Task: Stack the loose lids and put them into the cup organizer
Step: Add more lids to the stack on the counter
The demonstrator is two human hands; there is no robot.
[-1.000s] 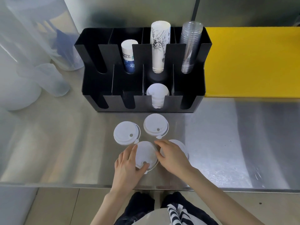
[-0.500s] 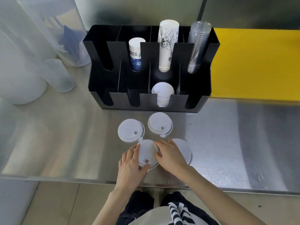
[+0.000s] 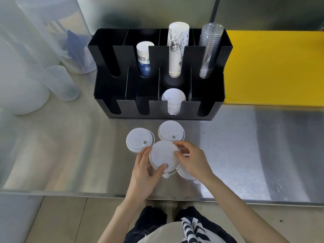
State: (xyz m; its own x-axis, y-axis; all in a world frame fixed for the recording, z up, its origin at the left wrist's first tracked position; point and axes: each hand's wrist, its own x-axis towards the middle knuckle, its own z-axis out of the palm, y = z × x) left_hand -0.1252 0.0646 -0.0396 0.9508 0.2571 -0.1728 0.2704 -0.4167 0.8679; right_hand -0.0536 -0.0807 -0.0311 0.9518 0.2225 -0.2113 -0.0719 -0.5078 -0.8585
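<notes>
Head view: left hand [image 3: 142,174] & right hand [image 3: 191,159] fingers pinch a round white plastic lid [image 3: 164,155] by its rim, above the steel bench [image 3: 70,155], in front of the black cup organizer [image 3: 157,109]. Prob. light, flexy, slippery: grip edges.

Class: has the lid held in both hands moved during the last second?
Yes. The held lid has shifted away from the person: in view, its rim now reaches the resting left lid and far lid.
</notes>
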